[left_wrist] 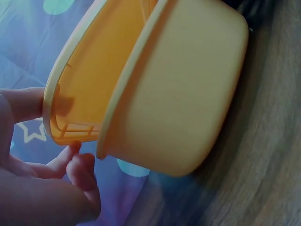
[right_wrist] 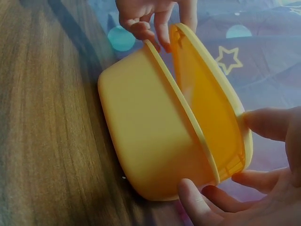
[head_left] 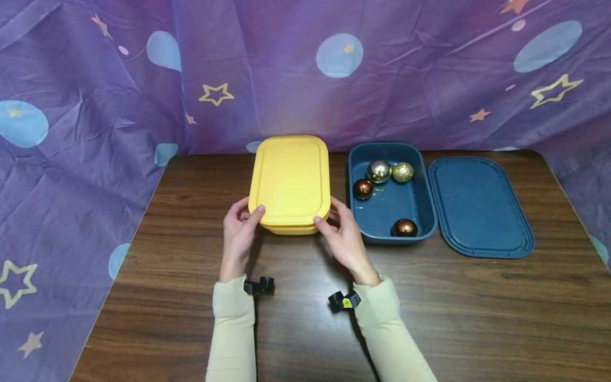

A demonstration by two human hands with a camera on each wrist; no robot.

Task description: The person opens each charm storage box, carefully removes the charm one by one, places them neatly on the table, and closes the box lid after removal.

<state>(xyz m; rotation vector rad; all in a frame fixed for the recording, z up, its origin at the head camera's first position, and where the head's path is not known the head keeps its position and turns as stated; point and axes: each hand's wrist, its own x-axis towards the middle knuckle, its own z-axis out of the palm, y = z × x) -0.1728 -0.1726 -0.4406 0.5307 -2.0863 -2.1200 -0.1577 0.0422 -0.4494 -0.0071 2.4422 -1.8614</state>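
A yellow lid (head_left: 290, 178) lies tilted over a yellow container (head_left: 291, 230) on the table, its near edge raised off the rim. Both wrist views show the gap, with the lid's underside (left_wrist: 96, 70) visible above the container's wall (left_wrist: 178, 84). My left hand (head_left: 238, 231) pinches the lid's near left corner, thumb on top and fingers below. At the near right corner my right hand (head_left: 346, 239) pinches the lid the same way. One lower fingertip (right_wrist: 188, 188) of that hand overlaps the container's wall in the right wrist view. The container's inside is mostly hidden.
Right of the yellow container stands an uncovered blue container (head_left: 389, 240) with several shiny ball ornaments, including a silver ball (head_left: 379, 171) and a glittery gold ball (head_left: 403, 172). A blue lid (head_left: 482, 207) lies beside it. A purple star-patterned cloth (head_left: 286, 69) hangs behind the wooden table (head_left: 296, 318).
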